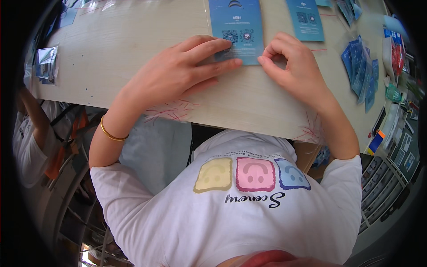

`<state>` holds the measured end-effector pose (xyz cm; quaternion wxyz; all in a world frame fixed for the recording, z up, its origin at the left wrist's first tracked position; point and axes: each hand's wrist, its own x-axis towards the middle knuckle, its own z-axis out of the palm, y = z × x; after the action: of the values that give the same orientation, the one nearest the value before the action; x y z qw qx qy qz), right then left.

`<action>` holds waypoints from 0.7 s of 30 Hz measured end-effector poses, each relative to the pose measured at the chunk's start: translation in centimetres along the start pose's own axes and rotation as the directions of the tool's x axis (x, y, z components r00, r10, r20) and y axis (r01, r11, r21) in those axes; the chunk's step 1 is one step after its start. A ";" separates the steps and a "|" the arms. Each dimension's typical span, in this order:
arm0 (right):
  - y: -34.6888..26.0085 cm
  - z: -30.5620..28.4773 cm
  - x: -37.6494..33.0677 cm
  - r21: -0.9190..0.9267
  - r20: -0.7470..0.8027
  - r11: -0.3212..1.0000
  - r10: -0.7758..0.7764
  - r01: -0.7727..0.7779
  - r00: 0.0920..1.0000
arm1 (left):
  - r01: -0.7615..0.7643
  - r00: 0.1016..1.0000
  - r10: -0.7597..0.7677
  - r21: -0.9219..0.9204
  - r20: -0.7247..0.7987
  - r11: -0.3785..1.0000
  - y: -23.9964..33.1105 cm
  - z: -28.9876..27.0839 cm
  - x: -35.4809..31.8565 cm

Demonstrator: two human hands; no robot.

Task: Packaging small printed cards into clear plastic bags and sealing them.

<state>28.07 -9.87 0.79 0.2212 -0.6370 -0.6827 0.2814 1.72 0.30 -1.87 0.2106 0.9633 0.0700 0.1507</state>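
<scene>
A blue printed card (236,22) lies flat on the pale wooden table (133,49), straight in front of me. My left hand (182,71) rests palm down, fingers spread and stretched across the card's lower left corner, pressing it onto the table. My right hand (291,62) sits at the card's lower right corner, thumb and forefinger pinched together at its edge. A gold bangle circles my left wrist.
A second blue card (305,18) lies to the right. Several blue packets in clear sleeves (362,71) are fanned out at the right edge. More clear bags (46,62) lie at the far left. Another person's sleeve (26,133) shows at lower left; trays of small items at right.
</scene>
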 end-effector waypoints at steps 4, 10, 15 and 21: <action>-0.2 -0.2 0.1 0.026 0.024 0.999 0.041 -0.042 0.999 | 0.001 1.000 -0.001 -0.006 0.000 1.000 -0.1 0.0 -0.1; -0.4 -0.8 0.0 0.092 0.071 0.993 0.062 -0.068 0.996 | 0.008 1.000 -0.008 -0.017 0.030 1.000 -0.1 0.2 0.0; 0.8 -1.1 -0.6 0.155 0.074 0.987 -0.054 0.042 0.996 | 0.001 1.000 0.000 -0.041 0.028 0.999 0.0 0.0 0.1; 0.3 -1.1 -0.3 0.164 0.107 0.984 0.046 -0.063 0.993 | 0.012 1.000 -0.011 -0.043 0.028 0.999 0.0 0.2 0.0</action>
<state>29.00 -10.04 1.43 0.2307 -0.6191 -0.6496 0.3762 1.78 0.25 -2.08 0.2329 0.9602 0.0693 0.1376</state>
